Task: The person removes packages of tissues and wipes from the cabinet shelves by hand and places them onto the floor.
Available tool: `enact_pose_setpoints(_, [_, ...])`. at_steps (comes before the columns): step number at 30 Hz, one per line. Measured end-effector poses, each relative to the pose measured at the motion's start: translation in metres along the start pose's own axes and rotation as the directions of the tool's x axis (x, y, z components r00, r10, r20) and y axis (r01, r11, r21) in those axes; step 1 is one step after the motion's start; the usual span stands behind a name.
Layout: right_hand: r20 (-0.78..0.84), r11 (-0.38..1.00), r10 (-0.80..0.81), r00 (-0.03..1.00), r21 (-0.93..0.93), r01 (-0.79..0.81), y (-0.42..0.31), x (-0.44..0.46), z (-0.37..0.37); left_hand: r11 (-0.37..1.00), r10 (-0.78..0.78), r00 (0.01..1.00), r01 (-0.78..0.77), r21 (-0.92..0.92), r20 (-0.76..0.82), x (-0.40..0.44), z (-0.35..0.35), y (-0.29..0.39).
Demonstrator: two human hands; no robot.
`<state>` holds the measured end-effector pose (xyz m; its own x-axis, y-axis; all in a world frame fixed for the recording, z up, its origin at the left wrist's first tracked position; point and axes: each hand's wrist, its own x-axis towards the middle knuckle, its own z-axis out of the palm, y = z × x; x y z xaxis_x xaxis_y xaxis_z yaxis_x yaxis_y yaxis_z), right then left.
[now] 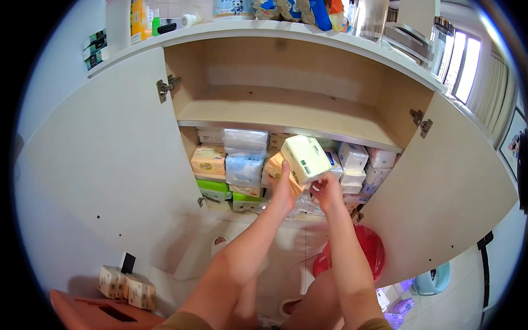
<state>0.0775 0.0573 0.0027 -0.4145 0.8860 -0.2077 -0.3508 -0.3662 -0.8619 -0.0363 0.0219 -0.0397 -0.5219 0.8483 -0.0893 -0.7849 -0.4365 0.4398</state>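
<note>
Both hands are in front of the open cabinet's lower shelves. My left hand (283, 190) is closed on an orange tissue pack (276, 165), its thumb lying on the near side. A pale green-white tissue pack (306, 158) rests tilted on top of the orange one. My right hand (326, 190) is at the lower right corner of the pale pack, with its fingers curled beneath it. Behind the hands, the lower shelf holds tissue packs: an orange one (209, 159), a blue-white one (245, 169), green ones (214, 190) and white ones (353, 156).
Open doors (104, 176) (440, 192) flank the cabinet. Bags and bottles stand on its top (236, 26). Below are a red bin (369, 250), a light blue basin (433, 279), purple packs (400, 311) and a reddish-orange stool (99, 313) with packs (141, 292).
</note>
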Motion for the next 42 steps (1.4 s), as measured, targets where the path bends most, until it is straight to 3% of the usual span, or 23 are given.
enact_pose_setpoints(3, [0.094,1.0,0.009,0.996,-0.006,-0.008,-0.001,-0.007,-0.003,0.984,0.116,0.992,-0.109,0.138,-0.041,-0.016,0.008,0.003])
enact_pose_setpoints(12, [0.116,0.994,0.086,0.99,-0.071,-0.078,0.008,-0.016,-0.001,0.891,0.191,0.981,-0.167,0.421,-0.015,-0.038,0.009,0.022])
enact_pose_setpoints(15, [0.104,0.992,0.051,0.993,-0.12,-0.039,0.01,-0.023,0.009,0.89,0.181,0.981,-0.193,0.413,0.068,-0.05,0.011,0.039])
enact_pose_setpoints(19, [0.163,0.99,0.055,0.985,-0.138,-0.032,0.012,-0.036,0.032,0.889,0.268,0.963,-0.252,0.382,0.013,-0.062,0.011,0.062])
enact_pose_setpoints(22, [0.269,0.991,0.078,0.96,-0.123,-0.046,0.019,-0.047,0.053,0.921,0.312,0.95,-0.311,0.234,0.031,-0.078,0.001,0.088])
enact_pose_setpoints(24, [0.349,0.988,0.081,0.934,-0.149,-0.03,0.025,-0.055,0.07,0.97,0.208,0.969,-0.222,0.103,0.131,-0.096,-0.007,0.11])
enact_pose_setpoints(25, [0.374,0.986,0.101,0.922,-0.161,-0.043,0.031,-0.058,0.077,0.963,0.236,0.965,-0.248,0.102,0.113,-0.108,-0.011,0.12])
enact_pose_setpoints(31, [0.549,0.935,0.253,0.797,-0.351,-0.055,0.072,-0.092,0.13,0.983,0.178,0.981,-0.173,-0.065,0.082,-0.183,-0.075,0.172])
enact_pose_setpoints(34, [0.599,0.859,0.384,0.702,-0.512,-0.033,0.099,-0.112,0.152,0.986,0.165,0.986,-0.164,-0.04,0.028,-0.228,-0.112,0.191])
enact_pose_setpoints(38, [0.641,0.749,0.561,0.524,-0.662,0.007,0.138,-0.141,0.181,0.951,0.276,0.936,-0.299,-0.077,-0.221,-0.276,-0.165,0.186])
enact_pose_setpoints(42, [0.623,0.627,0.69,0.367,-0.769,0.124,0.173,-0.175,0.213,0.903,0.356,0.885,-0.409,-0.131,-0.301,-0.322,-0.195,0.187])
